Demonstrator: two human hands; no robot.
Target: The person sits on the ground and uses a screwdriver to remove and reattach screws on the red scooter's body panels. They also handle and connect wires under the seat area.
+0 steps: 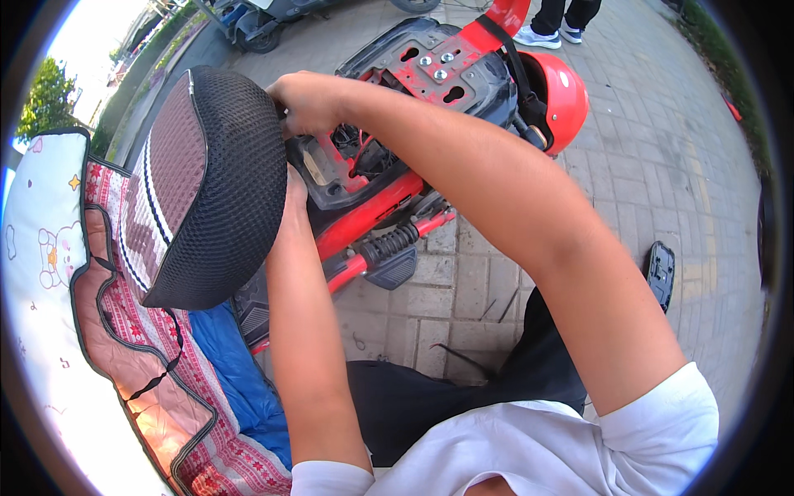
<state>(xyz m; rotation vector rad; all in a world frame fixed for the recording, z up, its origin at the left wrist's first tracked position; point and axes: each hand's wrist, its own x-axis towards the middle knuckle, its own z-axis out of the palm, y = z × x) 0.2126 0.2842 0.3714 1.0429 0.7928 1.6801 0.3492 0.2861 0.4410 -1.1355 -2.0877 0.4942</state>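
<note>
A scooter seat [236, 182] in a black mesh cover with a checked, striped top stands tilted up on the left. My right hand [310, 101] reaches across to the seat's far right edge, its fingers curled closed there; what they hold is hidden. My left hand [295, 192] goes in under the seat's near edge, only the wrist part showing and the fingers hidden. Beside both hands lies the red scooter's [376, 202] open underseat frame, with loose wires [364, 155] inside. A shock absorber [391, 245] shows along its near side.
A padded, patterned wind blanket [50, 273] hangs at the left. A red helmet [566, 103] sits by the rear metal rack [438, 62]. A black plastic part [660, 273] and thin dark strips lie on the paving. Another person's shoes [538, 37] and a parked scooter [265, 21] are behind.
</note>
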